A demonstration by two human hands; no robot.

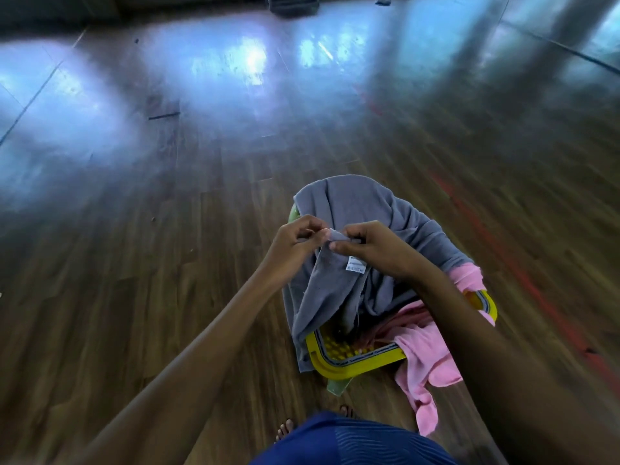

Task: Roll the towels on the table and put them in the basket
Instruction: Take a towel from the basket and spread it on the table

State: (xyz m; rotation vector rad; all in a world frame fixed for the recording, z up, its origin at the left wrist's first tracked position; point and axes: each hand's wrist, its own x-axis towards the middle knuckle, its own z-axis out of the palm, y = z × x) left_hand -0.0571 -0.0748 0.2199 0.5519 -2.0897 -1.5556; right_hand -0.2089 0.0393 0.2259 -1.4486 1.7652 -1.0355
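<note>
- Both hands are up over the yellow basket [339,364]. The left hand [295,241] and the right hand [372,250] each pinch the same top corner of the grey towel [362,209] between thumb and fingertips, knuckles almost touching.
- The grey towel hangs from that pinch and drapes over the basket's far side and left rim, unrolled, limp and full of folds.
- It looks like soft, light cloth with no stiffness, so it should sag wherever it isn't held.
- It's best taken by two corners or along a hem, and the edge with the white label [356,264] makes a handy landmark. It would want a flat surface to roll tight.
- A pink towel [426,350] spills over the basket's right rim onto the wooden floor [167,263], also loose.
- Hard to see: no table is in view. Cloth covers most of the basket's inside, so I can't tell what else is in there. The label print is unreadable, and the far background is blurred.
</note>
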